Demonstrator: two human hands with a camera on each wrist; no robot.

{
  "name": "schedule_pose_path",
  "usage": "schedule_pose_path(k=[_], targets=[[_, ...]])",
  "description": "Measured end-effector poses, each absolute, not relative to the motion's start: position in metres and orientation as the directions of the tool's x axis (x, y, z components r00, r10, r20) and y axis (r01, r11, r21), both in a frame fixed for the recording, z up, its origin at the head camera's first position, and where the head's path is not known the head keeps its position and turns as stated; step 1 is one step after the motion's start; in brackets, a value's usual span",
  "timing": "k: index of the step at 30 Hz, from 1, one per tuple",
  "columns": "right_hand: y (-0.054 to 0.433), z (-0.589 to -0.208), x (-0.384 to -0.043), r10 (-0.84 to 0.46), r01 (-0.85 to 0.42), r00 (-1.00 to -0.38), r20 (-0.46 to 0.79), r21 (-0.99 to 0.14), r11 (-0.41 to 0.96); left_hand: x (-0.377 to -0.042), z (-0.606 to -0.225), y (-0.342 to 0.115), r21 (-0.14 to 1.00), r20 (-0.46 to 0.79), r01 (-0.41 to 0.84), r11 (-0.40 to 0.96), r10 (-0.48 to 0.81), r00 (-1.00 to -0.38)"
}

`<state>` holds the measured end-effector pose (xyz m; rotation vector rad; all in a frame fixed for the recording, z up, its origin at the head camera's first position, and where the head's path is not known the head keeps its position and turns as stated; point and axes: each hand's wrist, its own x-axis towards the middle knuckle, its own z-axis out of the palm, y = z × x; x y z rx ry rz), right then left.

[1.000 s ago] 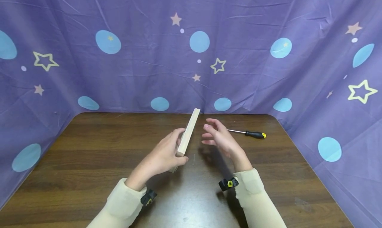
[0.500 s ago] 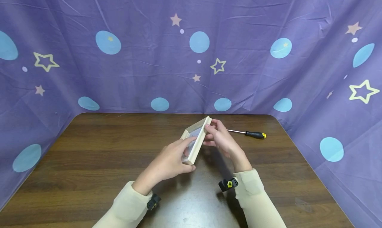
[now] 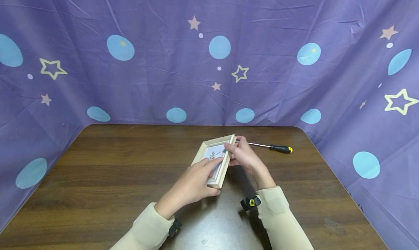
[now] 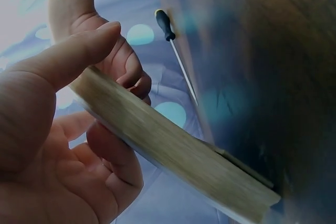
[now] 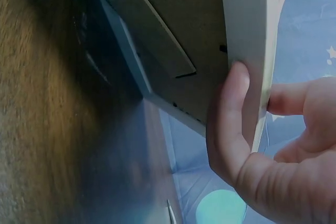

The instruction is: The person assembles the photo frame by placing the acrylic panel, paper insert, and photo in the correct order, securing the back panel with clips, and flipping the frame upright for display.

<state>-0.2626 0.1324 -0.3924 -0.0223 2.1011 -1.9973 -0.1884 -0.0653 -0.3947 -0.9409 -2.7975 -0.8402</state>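
A pale wooden picture frame [image 3: 198,154] is held up tilted over the table, its front with a small floral print [image 3: 214,152] turned up and leftward. My left hand [image 3: 191,182] grips the near end, thumb at the end edge and fingers over the front. At the right side my right hand [image 3: 245,154] pinches the frame, thumb on the front edge and fingers behind. The right wrist view shows the dark backing [image 5: 194,35] with its stand flap [image 5: 157,24] and a fingertip curled onto the back. In the left wrist view the frame's side edge [image 4: 173,145] runs between thumb and fingers.
A screwdriver [image 3: 280,148] with a black and yellow handle lies on the brown wooden table [image 3: 124,177] behind my right hand, its shaft pointing left. A purple curtain [image 3: 163,61] with stars and blue dots hangs behind and beside the table.
My left hand has brought the picture frame rightward and toward me, turning its front up into view. My right hand, free a second ago, now holds the frame's right side. The screwdriver stays put.
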Motion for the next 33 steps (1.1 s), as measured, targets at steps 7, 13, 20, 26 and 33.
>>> schedule_pose_path(k=[7, 13, 20, 26, 33], targets=[[0.137, -0.400, -0.266, -0.182, 0.177, -0.964, -0.194, -0.978, 0.109, -0.189, -0.398, -0.064, 0.499, 0.203, 0.580, 0.644, 0.564, -0.800], [0.140, -0.407, -0.268, -0.203, 0.171, -0.959, -0.199, -0.974, 0.147, -0.192, -0.399, -0.069, 0.484, 0.214, 0.605, 0.632, 0.584, -0.783], [0.143, -0.411, -0.270, -0.226, 0.162, -0.954, -0.198, -0.972, 0.168, -0.199, -0.402, -0.080, 0.519, 0.173, 0.548, 0.656, 0.546, -0.819], [0.144, -0.415, -0.272, -0.237, 0.158, -0.951, -0.200, -0.970, 0.184, -0.204, -0.404, -0.087, 0.528, 0.078, 0.447, 0.722, 0.483, -0.872], [0.146, -0.421, -0.274, -0.236, 0.146, -0.953, -0.190, -0.970, 0.193, -0.207, -0.406, -0.096, 0.549, 0.021, 0.354, 0.757, 0.410, -0.912]])
